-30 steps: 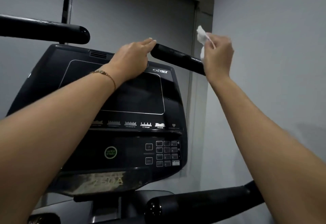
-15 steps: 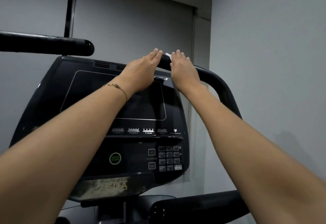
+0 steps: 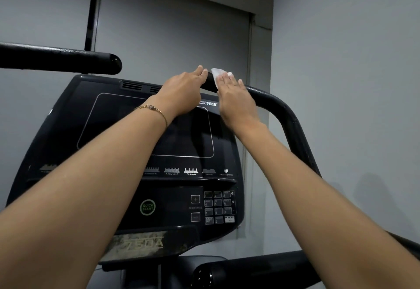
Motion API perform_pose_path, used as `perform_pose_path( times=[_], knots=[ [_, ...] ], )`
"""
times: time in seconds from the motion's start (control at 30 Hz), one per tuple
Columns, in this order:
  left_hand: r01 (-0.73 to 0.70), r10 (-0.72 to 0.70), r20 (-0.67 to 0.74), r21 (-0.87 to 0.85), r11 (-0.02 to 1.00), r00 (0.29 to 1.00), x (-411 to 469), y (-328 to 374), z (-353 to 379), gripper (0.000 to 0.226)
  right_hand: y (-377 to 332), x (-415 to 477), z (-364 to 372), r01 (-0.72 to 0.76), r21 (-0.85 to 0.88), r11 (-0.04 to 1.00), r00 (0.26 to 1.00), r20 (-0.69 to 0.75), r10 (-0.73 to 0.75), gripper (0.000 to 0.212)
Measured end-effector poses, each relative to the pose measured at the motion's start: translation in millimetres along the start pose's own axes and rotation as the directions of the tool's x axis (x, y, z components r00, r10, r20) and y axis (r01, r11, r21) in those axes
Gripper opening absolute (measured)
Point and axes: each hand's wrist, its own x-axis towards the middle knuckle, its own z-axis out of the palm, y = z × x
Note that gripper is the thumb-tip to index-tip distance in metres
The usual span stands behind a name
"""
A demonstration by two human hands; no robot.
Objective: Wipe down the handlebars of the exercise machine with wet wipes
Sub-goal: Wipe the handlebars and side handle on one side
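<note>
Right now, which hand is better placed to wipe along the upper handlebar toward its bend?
The right hand: its flat fingers press the wet wipe onto the handlebar, with the bend just beyond. The left hand rests on the bar's tip with no wipe.

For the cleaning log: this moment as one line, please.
step: wipe right handlebar | right hand: flat, pressing wet wipe on bar | left hand: rests on bar end | left handlebar: no hand
</note>
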Motion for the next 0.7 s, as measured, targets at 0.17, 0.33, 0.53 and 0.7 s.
perform_pose_path(
  times=[0.17, 0.33, 0.53, 0.7],
  knots=[
    [-0.004, 0.002, 0.04, 0.037, 0.999, 0.999, 2.6, -0.6, -3.2, 0.068, -4.0, 13.8, -6.5, -0.117, 0.018, 0.993, 0.993, 0.003, 0.117, 0.046],
    [-0.001, -0.002, 0.056, 0.061, 0.998, 0.998, 3.8, -3.4, -4.3, 0.07, -6.2, 2.1, 0.7, -0.062, -0.023, 0.998, 0.997, -0.042, 0.061, 0.05],
    [-0.019, 0.011, 0.057, 0.135, 0.991, 0.998, 0.3, 2.2, -1.5, 0.067, 31.8, -5.7, -5.5, -0.283, -0.04, 0.958, 0.959, 0.026, 0.284, 0.046],
    [-0.022, 0.012, 0.067, 0.163, 0.986, 0.998, 0.7, 1.6, -2.2, 0.066, 23.6, -9.7, -3.0, -0.138, -0.029, 0.99, 0.99, 0.019, 0.139, 0.05]
  ],
)
